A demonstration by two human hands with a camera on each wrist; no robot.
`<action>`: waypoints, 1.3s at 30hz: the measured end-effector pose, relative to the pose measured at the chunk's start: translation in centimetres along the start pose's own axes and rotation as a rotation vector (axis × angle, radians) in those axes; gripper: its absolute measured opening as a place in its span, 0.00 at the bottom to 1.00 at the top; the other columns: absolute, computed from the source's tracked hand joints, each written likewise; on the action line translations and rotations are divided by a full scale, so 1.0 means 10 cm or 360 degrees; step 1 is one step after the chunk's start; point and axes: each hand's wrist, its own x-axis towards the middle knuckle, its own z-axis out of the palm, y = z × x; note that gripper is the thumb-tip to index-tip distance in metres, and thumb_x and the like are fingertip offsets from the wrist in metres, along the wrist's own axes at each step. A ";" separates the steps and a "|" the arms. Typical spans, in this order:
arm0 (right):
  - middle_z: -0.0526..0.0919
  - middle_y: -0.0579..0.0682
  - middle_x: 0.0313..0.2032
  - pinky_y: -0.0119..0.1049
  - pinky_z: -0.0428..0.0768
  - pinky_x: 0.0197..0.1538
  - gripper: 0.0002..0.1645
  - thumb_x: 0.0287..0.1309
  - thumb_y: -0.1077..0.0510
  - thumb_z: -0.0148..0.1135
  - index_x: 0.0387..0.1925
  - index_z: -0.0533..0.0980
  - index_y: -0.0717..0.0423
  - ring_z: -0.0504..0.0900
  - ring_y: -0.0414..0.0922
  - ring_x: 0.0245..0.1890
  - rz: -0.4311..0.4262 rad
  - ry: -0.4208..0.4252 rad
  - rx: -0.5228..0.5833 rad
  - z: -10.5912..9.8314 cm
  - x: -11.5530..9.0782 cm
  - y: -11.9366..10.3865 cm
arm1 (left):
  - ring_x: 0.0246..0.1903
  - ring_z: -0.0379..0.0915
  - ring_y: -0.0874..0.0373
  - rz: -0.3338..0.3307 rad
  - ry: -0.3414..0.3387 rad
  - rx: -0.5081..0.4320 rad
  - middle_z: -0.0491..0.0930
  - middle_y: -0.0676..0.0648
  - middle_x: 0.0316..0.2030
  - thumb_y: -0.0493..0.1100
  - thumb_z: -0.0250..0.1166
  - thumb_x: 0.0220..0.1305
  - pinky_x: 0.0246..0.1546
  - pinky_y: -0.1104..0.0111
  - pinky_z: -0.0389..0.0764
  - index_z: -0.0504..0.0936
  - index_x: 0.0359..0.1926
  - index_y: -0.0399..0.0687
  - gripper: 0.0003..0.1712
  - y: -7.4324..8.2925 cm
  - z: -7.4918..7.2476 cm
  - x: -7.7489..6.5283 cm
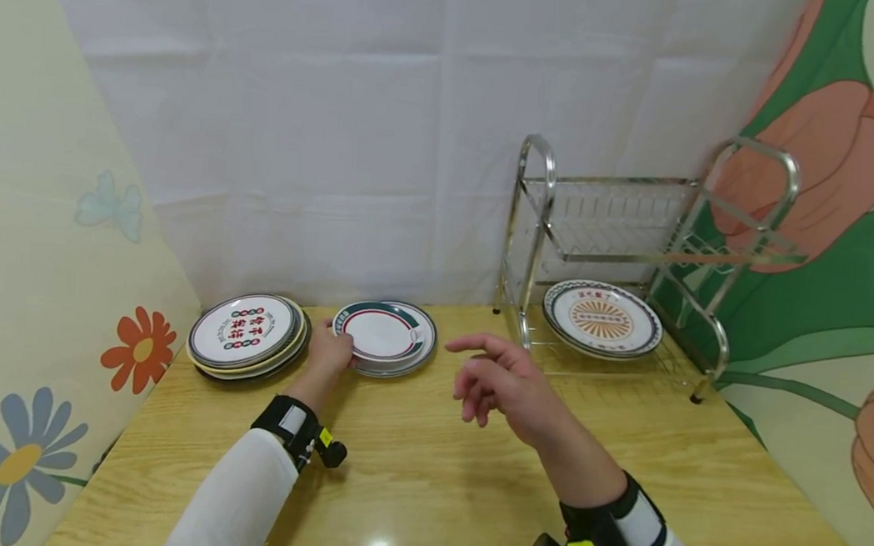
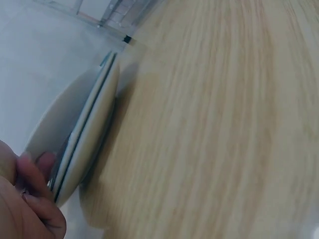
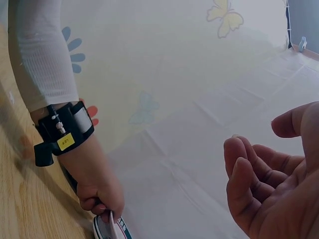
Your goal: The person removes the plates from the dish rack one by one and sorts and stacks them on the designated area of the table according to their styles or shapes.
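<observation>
My left hand (image 1: 330, 350) pinches the left rim of a white plate (image 1: 375, 336) with a green and red band, thumb on top. Under it, a second white plate (image 1: 428, 348) shows at the right side. The left wrist view shows the fingers at the near end of the plates' edges (image 2: 82, 129), which lie one against the other. My right hand (image 1: 501, 385) hangs in the air over the table, fingers loosely bent and nothing between them. In the right wrist view its palm and fingers (image 3: 244, 184) show.
Left of my left hand stands a stack of plates (image 1: 245, 336), the top one with red and green lettering. A two-tier metal dish rack (image 1: 633, 256) stands at the right, with patterned plates (image 1: 603, 317) lying on its lower level. White cloth (image 1: 325, 132) covers the back wall.
</observation>
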 end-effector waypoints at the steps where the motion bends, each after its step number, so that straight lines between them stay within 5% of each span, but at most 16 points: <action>1: 0.83 0.46 0.28 0.32 0.80 0.24 0.16 0.75 0.60 0.49 0.59 0.75 0.51 0.83 0.40 0.22 -0.0007 -0.0004 -0.0001 0.00 0.00 0.00 | 0.36 0.80 0.51 0.0015 0.0028 0.0065 0.70 0.28 0.64 0.33 0.53 0.68 0.37 0.62 0.84 0.60 0.75 0.38 0.34 -0.01 -0.01 0.00; 4: 0.82 0.46 0.28 0.33 0.80 0.23 0.16 0.75 0.60 0.48 0.59 0.75 0.51 0.83 0.40 0.22 -0.0020 -0.0012 -0.0005 0.00 -0.01 -0.01 | 0.60 0.71 0.44 0.0038 0.0080 0.0214 0.68 0.32 0.69 0.35 0.55 0.68 0.62 0.56 0.77 0.63 0.73 0.38 0.33 -0.03 -0.03 -0.01; 7: 0.82 0.46 0.28 0.33 0.80 0.23 0.16 0.75 0.60 0.48 0.59 0.75 0.52 0.83 0.40 0.22 -0.0028 -0.0017 -0.0008 0.01 -0.01 -0.01 | 0.70 0.65 0.42 0.0057 0.0076 0.0285 0.67 0.32 0.70 0.37 0.56 0.69 0.72 0.53 0.69 0.62 0.73 0.38 0.33 -0.06 -0.04 -0.01; 17: 0.82 0.46 0.27 0.33 0.79 0.23 0.16 0.75 0.60 0.48 0.59 0.74 0.53 0.82 0.41 0.21 -0.0056 -0.0011 -0.0026 0.00 -0.01 -0.01 | 0.69 0.68 0.40 0.0204 0.0114 0.0580 0.71 0.32 0.69 0.46 0.58 0.71 0.71 0.50 0.69 0.64 0.73 0.37 0.34 -0.13 -0.08 -0.03; 25: 0.82 0.47 0.27 0.33 0.79 0.23 0.18 0.74 0.61 0.48 0.60 0.73 0.62 0.82 0.41 0.21 -0.0056 0.0015 -0.0073 0.03 -0.01 -0.01 | 0.70 0.67 0.39 0.0261 0.0100 0.0642 0.70 0.31 0.69 0.47 0.58 0.72 0.72 0.49 0.68 0.65 0.73 0.37 0.34 -0.15 -0.09 -0.05; 32: 0.82 0.46 0.27 0.33 0.79 0.23 0.16 0.74 0.61 0.48 0.58 0.75 0.57 0.82 0.41 0.21 -0.0094 0.0018 -0.0097 0.03 -0.03 -0.05 | 0.71 0.66 0.38 0.0293 0.0097 0.0632 0.70 0.32 0.70 0.48 0.59 0.72 0.73 0.49 0.66 0.65 0.73 0.38 0.34 -0.14 -0.10 -0.07; 37: 0.83 0.44 0.27 0.33 0.79 0.22 0.17 0.75 0.63 0.47 0.55 0.77 0.45 0.82 0.40 0.21 -0.0193 0.0048 -0.0121 -0.06 -0.07 -0.12 | 0.73 0.62 0.38 0.0307 0.0106 0.0468 0.68 0.32 0.71 0.49 0.59 0.73 0.75 0.48 0.62 0.66 0.73 0.39 0.33 -0.13 -0.11 -0.12; 39: 0.83 0.44 0.27 0.34 0.79 0.21 0.18 0.75 0.63 0.47 0.54 0.78 0.42 0.82 0.40 0.21 -0.0245 0.0079 -0.0150 -0.13 -0.09 -0.17 | 0.68 0.69 0.39 0.0314 0.0084 0.0386 0.70 0.32 0.69 0.49 0.59 0.73 0.72 0.48 0.67 0.66 0.73 0.41 0.33 -0.10 -0.15 -0.18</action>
